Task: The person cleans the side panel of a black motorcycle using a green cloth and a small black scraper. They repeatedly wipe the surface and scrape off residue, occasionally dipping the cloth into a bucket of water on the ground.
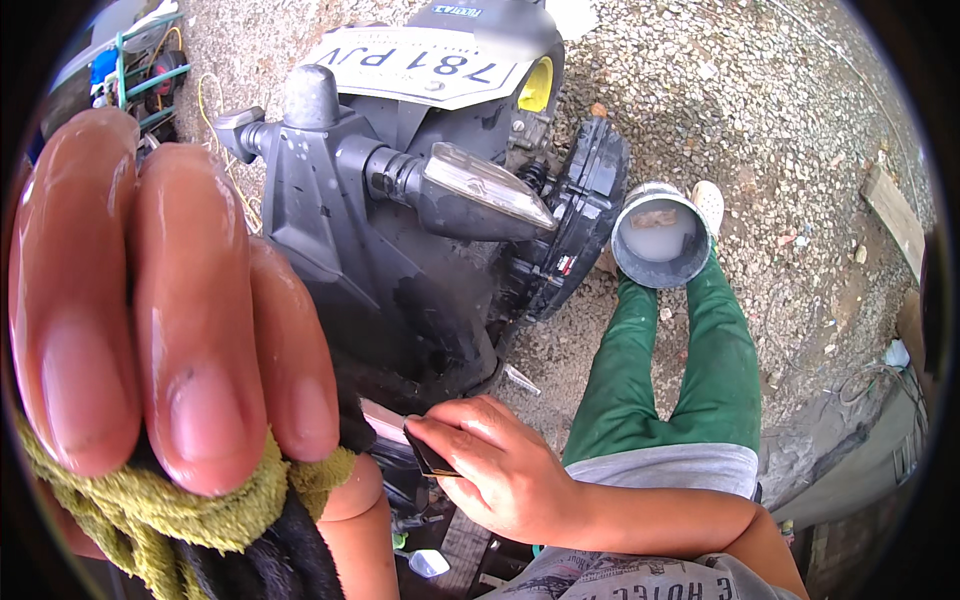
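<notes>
My left hand (190,320) is very close to the view at the left, its wet fingers bent over a yellow-green terry cloth (210,510). A black cloth (275,555) hangs against the green one. Lower in the middle, my right hand (510,465) pinches a small flat black piece (430,452) between thumb and fingers; its kind is unclear. The piece is beside the dark rear bodywork of a motorcycle (360,280), next to a shiny pinkish strip (383,420). A clear-lensed turn signal (485,190) juts from the motorcycle.
A bucket (625,260) of cloudy water stands by my feet, near a white shoe (708,205). The motorcycle's licence plate (430,80) is at the top. Gravel (760,130) covers the ground; a wooden plank (893,220) lies at right. A teal rack (150,70) stands far left.
</notes>
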`<action>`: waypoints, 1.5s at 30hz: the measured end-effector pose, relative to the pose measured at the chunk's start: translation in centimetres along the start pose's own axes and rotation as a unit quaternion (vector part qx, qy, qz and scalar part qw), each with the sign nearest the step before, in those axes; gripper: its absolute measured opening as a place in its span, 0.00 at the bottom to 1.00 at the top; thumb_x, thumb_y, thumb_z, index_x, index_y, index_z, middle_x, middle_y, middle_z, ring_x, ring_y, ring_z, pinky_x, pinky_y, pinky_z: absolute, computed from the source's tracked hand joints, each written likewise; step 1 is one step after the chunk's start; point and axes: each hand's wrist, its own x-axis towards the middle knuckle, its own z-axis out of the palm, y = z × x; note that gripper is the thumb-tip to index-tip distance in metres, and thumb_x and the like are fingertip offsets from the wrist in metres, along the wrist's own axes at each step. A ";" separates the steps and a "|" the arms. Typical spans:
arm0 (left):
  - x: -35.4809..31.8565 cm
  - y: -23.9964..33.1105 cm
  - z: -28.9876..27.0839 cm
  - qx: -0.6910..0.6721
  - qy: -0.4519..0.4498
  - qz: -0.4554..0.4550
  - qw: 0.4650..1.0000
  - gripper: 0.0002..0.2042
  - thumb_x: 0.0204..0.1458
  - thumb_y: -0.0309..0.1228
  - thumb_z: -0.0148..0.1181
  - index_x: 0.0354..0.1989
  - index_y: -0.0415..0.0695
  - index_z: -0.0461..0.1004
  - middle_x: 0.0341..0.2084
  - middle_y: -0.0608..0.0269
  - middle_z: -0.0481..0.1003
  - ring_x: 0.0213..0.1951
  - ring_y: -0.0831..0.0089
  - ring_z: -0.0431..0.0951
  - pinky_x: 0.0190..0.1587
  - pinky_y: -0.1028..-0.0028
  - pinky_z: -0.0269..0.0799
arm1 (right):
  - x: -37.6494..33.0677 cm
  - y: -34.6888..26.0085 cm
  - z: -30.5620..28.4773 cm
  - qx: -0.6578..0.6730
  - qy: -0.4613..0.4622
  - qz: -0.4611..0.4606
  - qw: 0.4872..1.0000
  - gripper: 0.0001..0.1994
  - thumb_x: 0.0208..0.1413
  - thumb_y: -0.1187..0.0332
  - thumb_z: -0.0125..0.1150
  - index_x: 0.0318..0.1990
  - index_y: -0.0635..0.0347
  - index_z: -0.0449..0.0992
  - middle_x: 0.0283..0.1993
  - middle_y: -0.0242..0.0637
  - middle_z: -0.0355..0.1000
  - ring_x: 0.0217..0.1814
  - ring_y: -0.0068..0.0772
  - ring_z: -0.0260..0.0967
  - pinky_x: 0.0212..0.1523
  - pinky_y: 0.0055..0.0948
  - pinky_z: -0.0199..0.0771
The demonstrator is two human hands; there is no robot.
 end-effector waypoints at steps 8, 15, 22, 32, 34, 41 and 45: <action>0.0 0.0 0.2 -0.004 0.034 0.022 0.999 0.09 0.58 0.24 0.65 0.30 0.43 0.68 0.26 0.63 0.67 0.25 0.74 0.74 0.21 0.76 0.74 | -1.3 0.8 0.2 0.005 -0.001 -0.002 1.000 0.35 0.38 0.82 0.72 0.62 0.69 0.73 0.54 0.46 0.70 0.49 0.47 0.71 0.49 0.40 0.75; 0.2 -0.3 0.4 -0.012 0.024 0.026 0.999 0.10 0.59 0.24 0.64 0.30 0.43 0.67 0.26 0.63 0.67 0.25 0.73 0.73 0.23 0.74 0.75 | 0.7 0.6 0.4 0.003 0.027 -0.029 0.999 0.33 0.41 0.82 0.71 0.61 0.69 0.74 0.53 0.46 0.71 0.49 0.48 0.72 0.49 0.40 0.76; -0.3 0.3 -0.6 -0.016 0.015 -0.058 0.998 0.12 0.63 0.27 0.60 0.29 0.44 0.64 0.26 0.62 0.66 0.24 0.70 0.71 0.23 0.73 0.72 | 1.2 0.7 0.2 0.021 0.021 -0.017 0.999 0.31 0.41 0.83 0.71 0.59 0.70 0.75 0.53 0.48 0.72 0.50 0.49 0.73 0.50 0.40 0.76; -0.3 0.3 0.0 -0.029 0.041 0.014 0.999 0.11 0.67 0.31 0.54 0.31 0.45 0.63 0.26 0.64 0.65 0.24 0.71 0.69 0.24 0.72 0.67 | 0.1 1.3 0.3 0.032 0.022 -0.025 0.999 0.32 0.40 0.83 0.71 0.60 0.70 0.75 0.54 0.48 0.72 0.49 0.48 0.73 0.50 0.40 0.76; -0.6 0.0 0.2 -0.038 0.049 0.005 0.998 0.10 0.66 0.30 0.55 0.32 0.45 0.63 0.26 0.63 0.65 0.24 0.70 0.69 0.24 0.73 0.67 | -1.0 1.9 0.3 0.032 0.008 -0.010 0.999 0.32 0.40 0.84 0.70 0.60 0.70 0.75 0.55 0.47 0.72 0.50 0.48 0.73 0.50 0.40 0.76; -0.9 -0.6 -0.8 -0.036 0.005 -0.038 0.999 0.10 0.65 0.28 0.58 0.34 0.46 0.63 0.27 0.59 0.69 0.23 0.69 0.67 0.27 0.74 0.66 | 0.1 1.7 0.4 0.050 0.026 -0.032 0.998 0.32 0.41 0.85 0.69 0.60 0.69 0.75 0.54 0.46 0.72 0.48 0.45 0.73 0.48 0.38 0.76; -0.8 -0.1 -1.1 -0.059 0.000 -0.083 0.995 0.09 0.66 0.27 0.57 0.35 0.47 0.62 0.27 0.60 0.68 0.23 0.70 0.66 0.29 0.76 0.65 | -0.4 1.8 0.0 0.054 0.003 -0.025 0.998 0.29 0.46 0.81 0.70 0.60 0.70 0.73 0.54 0.46 0.69 0.52 0.48 0.70 0.52 0.40 0.75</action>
